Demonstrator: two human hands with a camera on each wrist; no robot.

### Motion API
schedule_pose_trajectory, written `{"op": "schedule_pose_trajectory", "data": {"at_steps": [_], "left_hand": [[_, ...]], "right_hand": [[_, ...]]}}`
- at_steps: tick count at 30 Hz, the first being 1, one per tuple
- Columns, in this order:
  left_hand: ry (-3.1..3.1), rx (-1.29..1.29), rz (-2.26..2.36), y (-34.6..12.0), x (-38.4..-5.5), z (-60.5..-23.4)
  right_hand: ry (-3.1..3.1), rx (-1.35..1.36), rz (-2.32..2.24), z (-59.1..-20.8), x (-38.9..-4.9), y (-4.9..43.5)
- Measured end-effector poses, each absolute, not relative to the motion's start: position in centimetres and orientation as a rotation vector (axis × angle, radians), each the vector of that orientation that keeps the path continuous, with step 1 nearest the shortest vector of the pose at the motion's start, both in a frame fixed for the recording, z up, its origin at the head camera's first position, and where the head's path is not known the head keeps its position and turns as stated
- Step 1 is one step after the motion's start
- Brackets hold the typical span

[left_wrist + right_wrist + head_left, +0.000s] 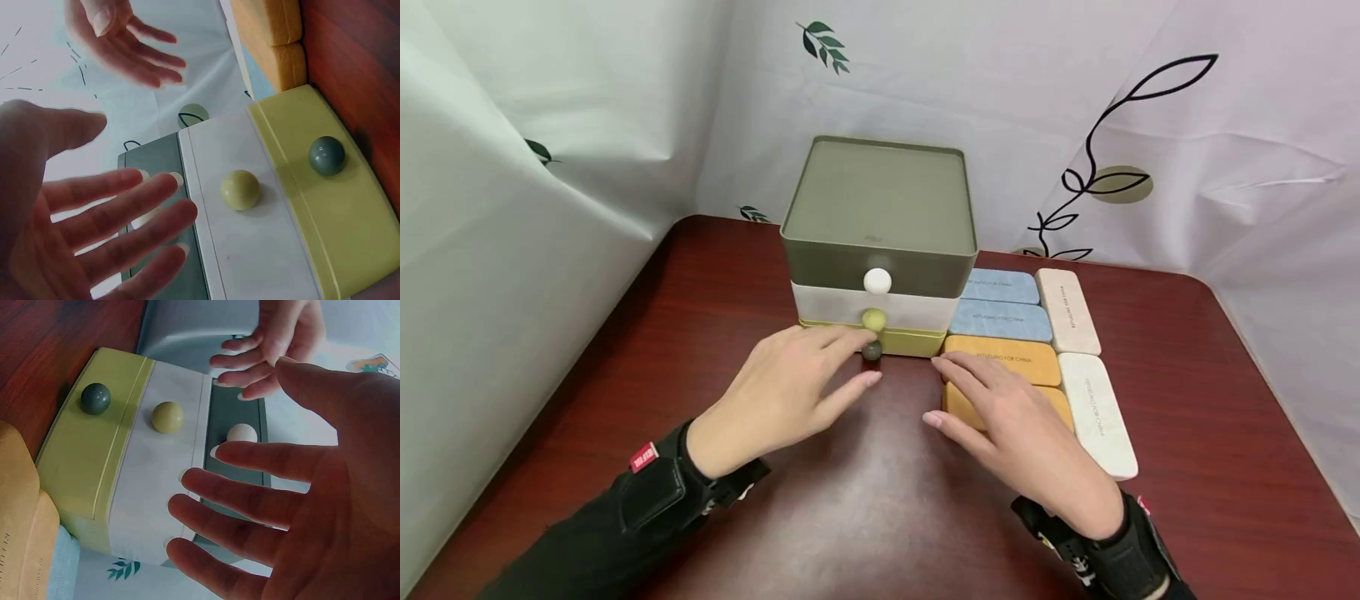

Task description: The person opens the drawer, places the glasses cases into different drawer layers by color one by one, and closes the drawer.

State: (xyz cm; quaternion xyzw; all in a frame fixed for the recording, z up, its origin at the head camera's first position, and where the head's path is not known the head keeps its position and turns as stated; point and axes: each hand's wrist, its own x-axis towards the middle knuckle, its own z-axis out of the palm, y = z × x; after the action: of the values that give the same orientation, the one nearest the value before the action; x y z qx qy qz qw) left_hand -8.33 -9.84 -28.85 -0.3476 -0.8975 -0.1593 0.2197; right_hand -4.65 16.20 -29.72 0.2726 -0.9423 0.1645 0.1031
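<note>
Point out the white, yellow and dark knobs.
White knob (877, 281), head view: middle of its front.
Yellow knob (240, 189), left wrist view: middle of its front.
Dark knob (95, 399), right wrist view: middle of its front.

in the head view the left hand (786, 383) hides part of the yellow-green bottom drawer (913, 342), the right hand (1018, 417) part of the nearer orange block (1057, 404). the drawer unit (887, 196) blocks the farther blue block's (1003, 286) left end; the mark (873, 238) on its top is too small to read. the left sleeve (565, 533) runs off the bottom edge.
</note>
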Motion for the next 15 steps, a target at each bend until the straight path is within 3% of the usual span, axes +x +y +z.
{"op": "schedule_pose_trajectory", "data": {"at_steps": [15], "left_hand": [[-2.436,-0.676,-0.467,-8.6,-11.1,-28.1]], "right_hand": [[-2.804,0.858,0.466,-31.0,-5.2,15.4]]}}
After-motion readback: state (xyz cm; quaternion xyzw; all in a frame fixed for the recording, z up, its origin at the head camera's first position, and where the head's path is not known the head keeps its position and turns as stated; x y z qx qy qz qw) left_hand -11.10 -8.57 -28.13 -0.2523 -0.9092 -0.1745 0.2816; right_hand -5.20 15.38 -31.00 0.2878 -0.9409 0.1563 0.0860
